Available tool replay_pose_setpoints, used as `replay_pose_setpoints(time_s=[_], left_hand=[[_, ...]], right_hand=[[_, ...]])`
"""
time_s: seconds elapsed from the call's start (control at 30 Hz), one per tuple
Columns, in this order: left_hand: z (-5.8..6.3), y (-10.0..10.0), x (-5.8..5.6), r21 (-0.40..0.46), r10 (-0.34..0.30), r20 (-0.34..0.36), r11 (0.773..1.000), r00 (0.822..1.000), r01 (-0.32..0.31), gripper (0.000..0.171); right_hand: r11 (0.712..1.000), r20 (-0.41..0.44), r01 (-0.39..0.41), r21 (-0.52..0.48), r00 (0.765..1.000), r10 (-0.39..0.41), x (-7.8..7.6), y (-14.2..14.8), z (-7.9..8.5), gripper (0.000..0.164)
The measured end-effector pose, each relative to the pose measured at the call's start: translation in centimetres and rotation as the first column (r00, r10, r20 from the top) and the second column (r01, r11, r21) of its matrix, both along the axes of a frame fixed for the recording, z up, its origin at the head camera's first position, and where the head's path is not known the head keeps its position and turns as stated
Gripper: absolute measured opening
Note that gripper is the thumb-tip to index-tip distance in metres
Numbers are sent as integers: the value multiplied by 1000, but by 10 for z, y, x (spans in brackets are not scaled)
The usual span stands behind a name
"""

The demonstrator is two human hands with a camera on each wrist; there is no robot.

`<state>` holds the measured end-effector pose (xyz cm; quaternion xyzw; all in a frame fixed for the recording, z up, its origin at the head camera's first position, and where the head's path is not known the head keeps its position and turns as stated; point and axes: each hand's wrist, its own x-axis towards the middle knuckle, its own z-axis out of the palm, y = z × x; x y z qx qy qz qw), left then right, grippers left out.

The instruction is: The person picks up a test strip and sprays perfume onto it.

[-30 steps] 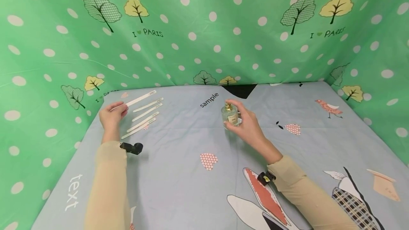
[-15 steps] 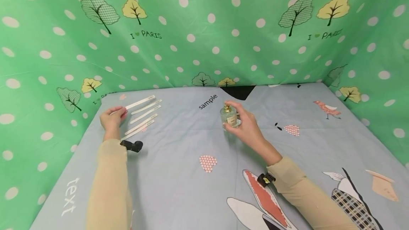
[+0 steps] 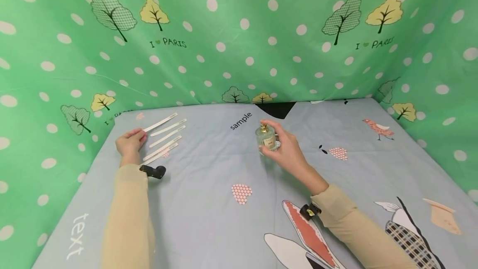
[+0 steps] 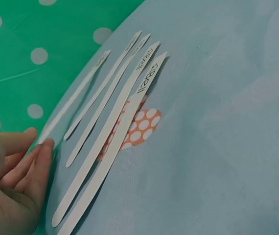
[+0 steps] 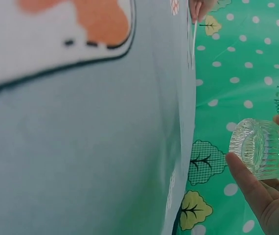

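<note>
In the head view my left hand [image 3: 131, 142] is at the far left of the table, pinching the near end of a narrow white perfume test strip [image 3: 160, 123]. Its printed end points away; I cannot tell whether that end touches the cloth. Several similar paper strips [image 4: 115, 142] lie side by side to its right, with lettering at their far ends. Right of the middle, my right hand [image 3: 285, 144] grips a clear glass perfume bottle [image 3: 267, 139] above the table. One finger is on the gold spray top [image 3: 264, 128], the thumb low on the glass. The ribbed base shows in the right wrist view.
A grey-blue printed cloth [image 3: 201, 211] covers the table. Behind it and along both sides hangs a green dotted curtain [image 3: 209, 32]. Small black cameras sit on the left wrist [image 3: 153, 172] and the right wrist [image 3: 310, 211].
The head view has shifted slightly. My left hand has come a little lower and closer to the other strips, with the pinched strip. The right hand still holds the bottle in about the same place.
</note>
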<state>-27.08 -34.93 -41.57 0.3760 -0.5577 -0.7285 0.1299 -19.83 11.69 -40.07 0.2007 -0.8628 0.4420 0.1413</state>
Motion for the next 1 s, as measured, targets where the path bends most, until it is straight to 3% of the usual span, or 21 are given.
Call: replay_pose_setpoints(time_s=[0.2, 0.33, 0.5, 0.73, 0.83, 1.0], left_hand=[[2, -5, 3, 14, 0, 34, 1000, 999, 0, 23], [2, -8, 7, -20, -26, 43, 999, 999, 26, 23], [-2, -13, 15, -78, -74, 78, 994, 994, 81, 24], [0, -24, 29, -114, -190, 108, 973, 976, 202, 46], [3, -28, 34, -117, -248, 126, 958, 961, 262, 47], [7, -33, 41, -108, -290, 113, 947, 950, 302, 33]], right_hand=[[1000, 7, 8, 3, 1000, -8, 0, 1, 2, 73], [1000, 8, 4, -10, 1000, -4, 1, 1, 3, 73], [1000, 15, -8, -20, 1000, 8, 3, 0, 1, 73], [1000, 9, -1, -10, 1000, 1, 4, -1, 2, 74], [1000, 12, -5, -8, 1000, 5, 3, 0, 3, 74], [1000, 6, -11, -11, 1000, 12, 3, 0, 3, 74]])
